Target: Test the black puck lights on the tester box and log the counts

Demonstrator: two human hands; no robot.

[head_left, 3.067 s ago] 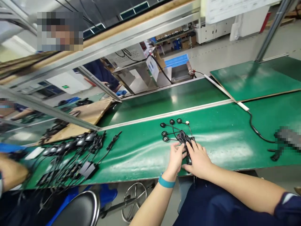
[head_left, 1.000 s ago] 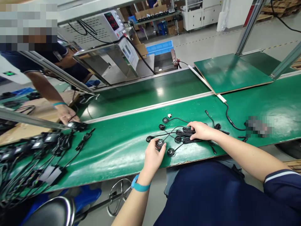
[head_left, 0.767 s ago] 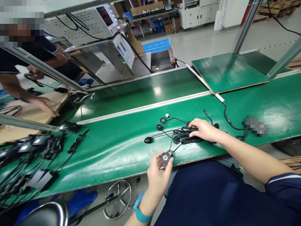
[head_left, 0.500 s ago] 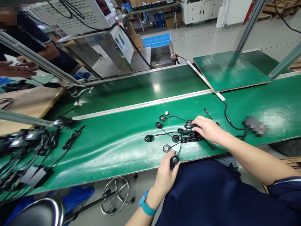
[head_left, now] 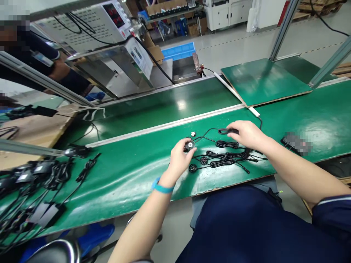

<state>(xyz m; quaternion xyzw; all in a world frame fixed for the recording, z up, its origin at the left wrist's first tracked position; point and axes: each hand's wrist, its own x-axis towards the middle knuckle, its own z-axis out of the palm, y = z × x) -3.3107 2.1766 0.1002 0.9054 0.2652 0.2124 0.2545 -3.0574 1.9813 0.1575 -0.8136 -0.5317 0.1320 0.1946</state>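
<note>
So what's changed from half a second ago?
Left hand, with a round black part in its grip, has moved from the table's near edge forward, away from the body. Right hand has drawn a cable coil forward, apart from the others. Unchanged: the small white piece and remaining coils lie on the green table.

A round black stool stood at lower left, while a blue bin, white cabinets and wooden pallets occupied the background.
</note>
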